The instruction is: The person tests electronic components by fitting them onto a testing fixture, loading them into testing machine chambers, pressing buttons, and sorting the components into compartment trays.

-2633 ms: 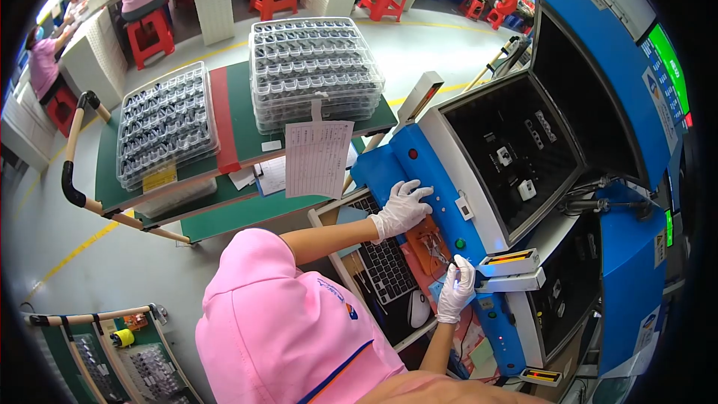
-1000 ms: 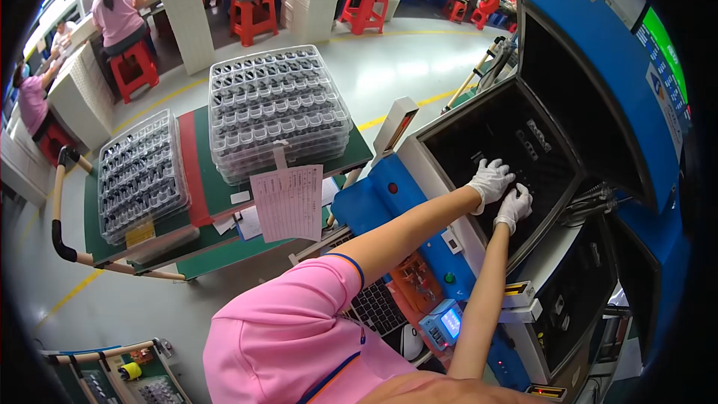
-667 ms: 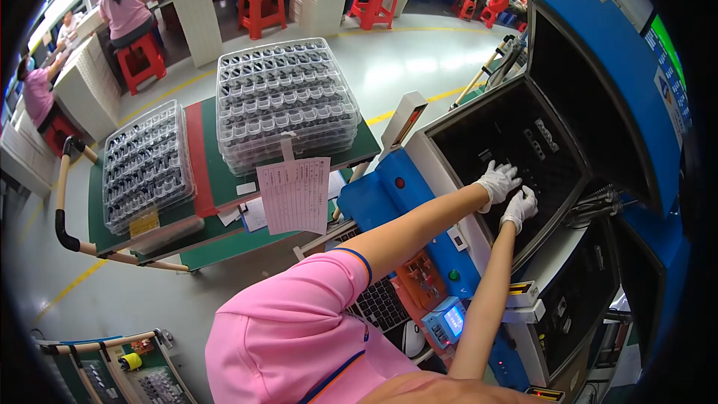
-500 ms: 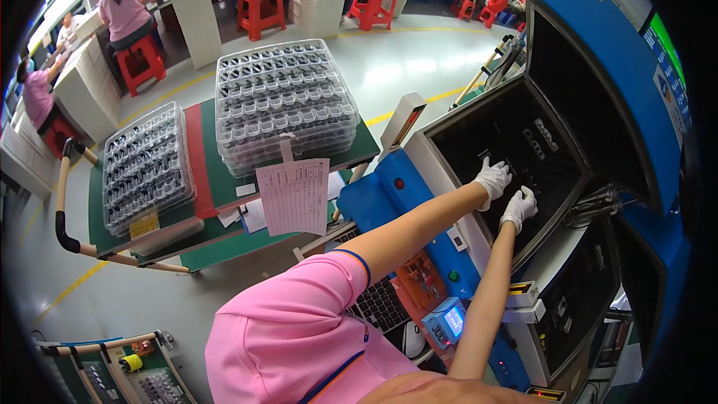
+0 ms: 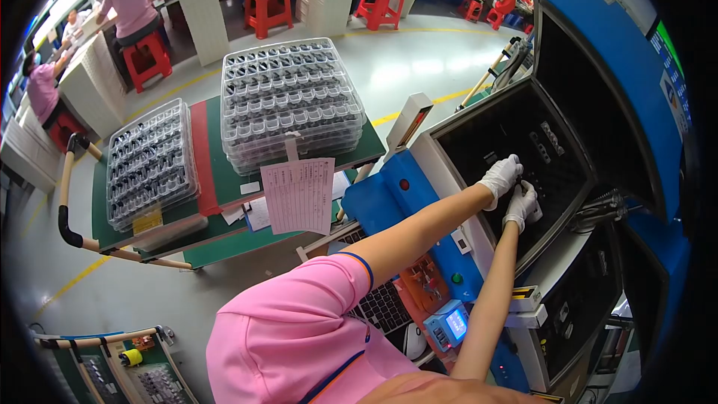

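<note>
Both my hands wear white gloves and work inside the black foam-lined box (image 5: 572, 168) of a blue machine. My left hand (image 5: 501, 179) has its fingers drawn together over the middle of the foam. Just below it, almost touching, my right hand (image 5: 521, 206) is closed too, with a small dark piece at its fingertips. What either hand grips is too small and covered to name. Small light-coloured parts (image 5: 550, 137) sit in the foam beyond my hands. Dark slots show beside my left fingers.
The machine's blue lid (image 5: 621, 52) stands raised at the right. A second foam-lined box (image 5: 576, 307) lies nearer me. Stacked clear trays (image 5: 288, 105) of small dark parts stand on a green cart (image 5: 209, 123). A lit display unit (image 5: 452, 323) and keyboard (image 5: 383, 307) are below my arms. Seated people work beyond.
My left hand has moved right and towards my right hand, its fingers closing. The dark slots it covered now show. My right hand has shifted slightly, and the view has turned a little.
</note>
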Motion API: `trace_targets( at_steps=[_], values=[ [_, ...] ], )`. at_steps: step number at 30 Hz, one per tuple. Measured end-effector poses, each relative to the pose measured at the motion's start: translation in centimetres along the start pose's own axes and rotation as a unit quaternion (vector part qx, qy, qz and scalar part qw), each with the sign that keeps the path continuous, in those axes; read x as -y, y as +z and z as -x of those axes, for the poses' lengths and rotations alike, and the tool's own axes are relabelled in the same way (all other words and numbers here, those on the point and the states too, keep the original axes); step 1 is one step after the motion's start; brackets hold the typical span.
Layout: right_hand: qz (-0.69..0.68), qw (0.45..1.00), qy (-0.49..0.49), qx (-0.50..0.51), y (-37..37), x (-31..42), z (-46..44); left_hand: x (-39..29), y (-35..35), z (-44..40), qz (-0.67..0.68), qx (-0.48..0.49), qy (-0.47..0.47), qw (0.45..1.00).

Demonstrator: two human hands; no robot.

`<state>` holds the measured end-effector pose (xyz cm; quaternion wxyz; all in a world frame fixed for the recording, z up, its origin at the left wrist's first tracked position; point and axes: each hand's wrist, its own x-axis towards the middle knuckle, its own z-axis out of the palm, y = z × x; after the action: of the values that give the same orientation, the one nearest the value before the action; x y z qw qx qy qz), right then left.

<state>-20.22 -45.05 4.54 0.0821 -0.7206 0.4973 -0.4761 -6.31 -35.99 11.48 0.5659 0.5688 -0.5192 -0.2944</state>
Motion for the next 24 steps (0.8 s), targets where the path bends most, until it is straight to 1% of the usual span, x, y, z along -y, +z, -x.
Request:
trace_targets(
  at_steps=[2,3,6,9,12,17,20,21,23,24],
  values=[
    [-0.014,1.0,0.001,0.012,0.2,0.2,-0.3,0.9,0.3,-0.4,-0.065,-0.043,0.129,0.989],
    [-0.026,0.999,0.004,0.023,0.2,0.5,-0.3,1.2,0.4,-0.5,-0.066,-0.044,0.129,0.988],
    [-0.036,0.998,0.006,0.043,0.2,1.3,-0.4,1.8,0.8,-0.6,-0.08,-0.099,0.191,0.973],
    [-0.03,0.998,0.006,0.061,0.0,2.0,-0.7,1.7,1.2,-0.3,-0.046,-0.096,0.185,0.977],
    [0.069,0.992,-0.011,0.103,0.3,2.6,-1.0,1.4,1.1,-0.3,-0.028,-0.087,0.181,0.979],
    [0.082,0.989,-0.006,0.125,0.3,3.0,-0.7,1.4,1.0,-0.5,-0.017,-0.072,0.171,0.982],
    [-0.043,0.993,0.042,0.106,0.4,3.5,-0.6,1.0,0.8,-0.2,-0.015,-0.07,0.158,0.985],
    [-0.043,0.992,0.042,0.107,0.7,2.9,-0.7,0.6,0.6,0.0,-0.018,-0.069,0.15,0.986],
    [-0.128,0.988,0.018,0.079,2.1,0.2,-1.3,0.2,0.3,0.3,-0.021,-0.069,0.141,0.987],
    [-0.15,0.986,0.013,0.072,2.6,-0.7,-1.6,0.2,0.2,0.3,-0.046,-0.074,0.151,0.985]
  ],
)
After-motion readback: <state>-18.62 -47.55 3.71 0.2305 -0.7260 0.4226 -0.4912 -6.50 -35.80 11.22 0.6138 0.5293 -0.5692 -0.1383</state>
